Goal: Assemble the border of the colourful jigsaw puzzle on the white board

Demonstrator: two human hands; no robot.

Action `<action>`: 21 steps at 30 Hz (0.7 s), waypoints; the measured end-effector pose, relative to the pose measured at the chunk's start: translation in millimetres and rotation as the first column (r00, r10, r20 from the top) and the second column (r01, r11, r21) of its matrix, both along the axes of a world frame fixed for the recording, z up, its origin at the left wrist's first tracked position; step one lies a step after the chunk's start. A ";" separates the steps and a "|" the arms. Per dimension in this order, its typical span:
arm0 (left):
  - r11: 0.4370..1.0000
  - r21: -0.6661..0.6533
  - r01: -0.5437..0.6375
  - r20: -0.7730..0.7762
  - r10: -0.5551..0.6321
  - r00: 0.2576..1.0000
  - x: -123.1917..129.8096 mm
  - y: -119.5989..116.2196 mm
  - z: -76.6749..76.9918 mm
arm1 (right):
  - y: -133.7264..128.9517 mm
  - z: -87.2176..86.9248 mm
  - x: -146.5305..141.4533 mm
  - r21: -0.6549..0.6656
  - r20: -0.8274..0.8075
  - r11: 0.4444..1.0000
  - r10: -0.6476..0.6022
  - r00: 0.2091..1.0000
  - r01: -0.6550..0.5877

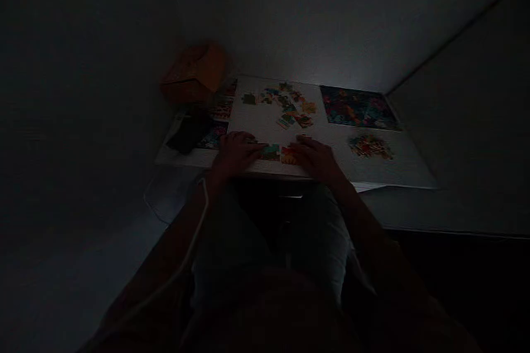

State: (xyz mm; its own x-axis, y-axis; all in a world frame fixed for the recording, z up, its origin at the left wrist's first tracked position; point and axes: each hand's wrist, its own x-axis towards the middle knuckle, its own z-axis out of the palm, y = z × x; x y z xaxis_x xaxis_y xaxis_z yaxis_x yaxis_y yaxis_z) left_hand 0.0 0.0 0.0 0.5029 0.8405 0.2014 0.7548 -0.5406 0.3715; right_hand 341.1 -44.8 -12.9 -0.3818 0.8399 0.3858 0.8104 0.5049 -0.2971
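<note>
The picture is very dark. Near the front edge of the white table [331, 165], my left hand [238, 151] rests with its fingers spread and touches the left side of a green puzzle piece [270, 152]. To the right, my right hand [315, 157] lies over the right part of an orange and red piece [289, 155], its fingers partly apart. A narrow gap separates the two pieces. Several loose puzzle pieces [285, 102] lie farther back, in front of my hands.
An orange box or bag [194, 73] stands at the back left, with a black object [189, 131] before it. Dark colourful picture sheets lie at the back right [359, 107] and left [213, 135]. A heap of pieces [371, 146] is on the right.
</note>
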 end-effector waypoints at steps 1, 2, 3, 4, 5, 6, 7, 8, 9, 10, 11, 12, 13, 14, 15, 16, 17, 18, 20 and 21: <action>1.000 0.004 -0.004 0.007 0.004 1.000 0.2 -0.8 0.8 | -2.5 -0.3 4.4 -0.006 -0.008 1.000 0.001 1.000 -0.001; 1.000 0.006 -0.008 0.012 0.008 1.000 0.4 -1.5 1.6 | -4.7 -0.6 8.9 -0.012 -0.015 1.000 0.001 1.000 -0.001; 1.000 0.008 -0.011 0.016 0.011 1.000 0.6 -2.1 2.5 | -6.5 -0.8 13.8 -0.018 -0.022 1.000 -0.001 1.000 0.001; 1.000 0.009 -0.013 0.019 0.013 1.000 0.7 -2.5 3.5 | -7.6 -1.0 19.2 -0.023 -0.027 1.000 -0.006 1.000 0.005; 1.000 0.010 -0.015 0.022 0.015 1.000 0.7 -2.8 4.5 | -8.1 -1.1 25.0 -0.026 -0.031 1.000 -0.015 0.999 0.014; 1.000 0.009 -0.015 0.022 0.015 1.000 0.5 -2.8 5.2 | -8.2 -1.1 31.3 -0.030 -0.034 0.999 -0.026 0.999 0.025; 1.000 0.008 -0.014 0.022 0.014 1.000 0.3 -2.7 5.5 | -7.9 -0.8 37.9 -0.034 -0.036 0.999 -0.033 0.999 0.032; 1.000 0.008 -0.013 0.022 0.013 1.000 -0.1 -2.3 5.5 | -7.4 -0.2 44.8 -0.036 -0.038 0.999 -0.034 0.999 0.033; 1.000 0.011 -0.010 0.024 0.010 1.000 -0.5 -1.8 4.9 | -7.0 0.8 51.6 -0.039 -0.041 0.999 -0.033 0.999 0.032; 1.000 0.020 -0.009 0.029 0.008 1.000 -0.9 -1.2 4.0 | -6.5 2.0 58.2 -0.043 -0.042 0.999 -0.033 0.999 0.031; 1.000 0.028 -0.007 0.034 0.006 0.999 -1.3 -0.6 2.8 | -6.1 3.6 64.2 -0.050 -0.039 0.998 -0.034 0.999 0.032; 0.999 0.035 -0.008 0.041 0.007 0.999 -1.6 0.0 1.5 | -5.4 5.4 69.5 -0.059 -0.032 0.998 -0.037 0.999 0.035; 0.999 0.041 -0.012 0.048 0.011 0.999 -1.8 0.5 0.3 | -4.1 7.2 73.8 -0.072 -0.022 0.996 -0.045 0.999 0.043; 0.999 0.043 -0.018 0.054 0.015 0.998 -1.9 0.9 -0.9 | -1.9 9.0 77.1 -0.085 -0.013 0.995 -0.062 0.998 0.060; 0.999 0.045 -0.025 0.060 0.022 0.998 -2.0 1.2 -1.8 | 1.9 10.8 79.2 -0.099 -0.009 0.992 -0.085 0.996 0.084; 0.998 0.046 -0.033 0.066 0.030 0.997 -2.0 1.5 -2.4 | 7.6 12.3 80.2 -0.107 -0.009 0.988 -0.117 0.993 0.116; 0.998 0.047 -0.038 0.070 0.035 0.997 -1.9 1.8 -2.9 | 15.6 13.6 80.4 -0.111 -0.011 0.982 -0.158 0.987 0.156; 0.998 0.046 -0.043 0.073 0.039 0.997 -1.9 2.1 -3.2 | 26.0 14.6 80.0 -0.112 -0.015 0.974 -0.202 0.979 0.199; 0.998 0.045 -0.054 0.077 0.050 0.996 -1.8 2.6 -3.3 | 53.7 16.5 78.3 -0.118 -0.024 0.956 -0.275 0.961 0.270; 0.997 0.045 -0.058 0.077 0.054 0.996 -1.7 2.8 -3.2 | 70.2 17.4 77.6 -0.128 -0.029 0.947 -0.301 0.953 0.295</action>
State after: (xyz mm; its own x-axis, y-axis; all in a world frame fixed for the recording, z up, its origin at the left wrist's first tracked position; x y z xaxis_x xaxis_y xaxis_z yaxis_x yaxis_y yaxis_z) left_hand -1.7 2.8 -3.2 0.4368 0.8558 0.2770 0.7550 -0.5162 0.4044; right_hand 418.6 25.5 4.5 -0.0907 0.9540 0.2858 0.9018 0.2005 -0.3829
